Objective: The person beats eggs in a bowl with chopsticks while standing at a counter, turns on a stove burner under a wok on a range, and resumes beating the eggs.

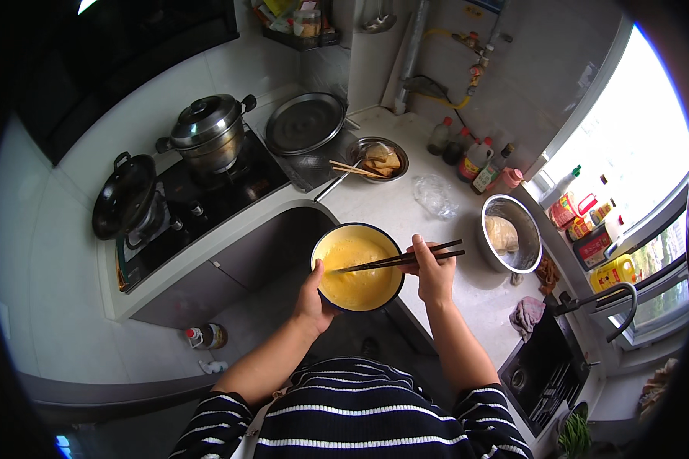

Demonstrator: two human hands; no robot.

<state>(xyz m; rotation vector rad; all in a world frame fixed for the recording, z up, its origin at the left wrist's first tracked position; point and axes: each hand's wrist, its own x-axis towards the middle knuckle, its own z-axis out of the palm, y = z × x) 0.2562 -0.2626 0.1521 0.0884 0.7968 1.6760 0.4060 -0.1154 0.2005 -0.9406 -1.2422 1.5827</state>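
My left hand point(312, 300) grips the left side of a dark-rimmed bowl point(396, 294), its thumb up by the rim. Inside is a yellow liquid point(356, 287) that looks like beaten egg. My right hand point(432, 271) is closed around a pair of dark chopsticks point(406, 260), whose tips dip into the liquid near the bowl's middle. The bowl hangs in front of my body, at the corner of the countertop point(375, 203). Most of my left fingers are hidden beneath the bowl.
A steel basin point(530, 256) with a bagged item stands right of my right hand. A small bowl point(386, 145), crumpled plastic point(435, 196) and several sauce bottles point(476, 159) sit farther back. On the left stove are a steel pot point(207, 126) and a wok point(122, 197). A sink point(540, 375) lies lower right.
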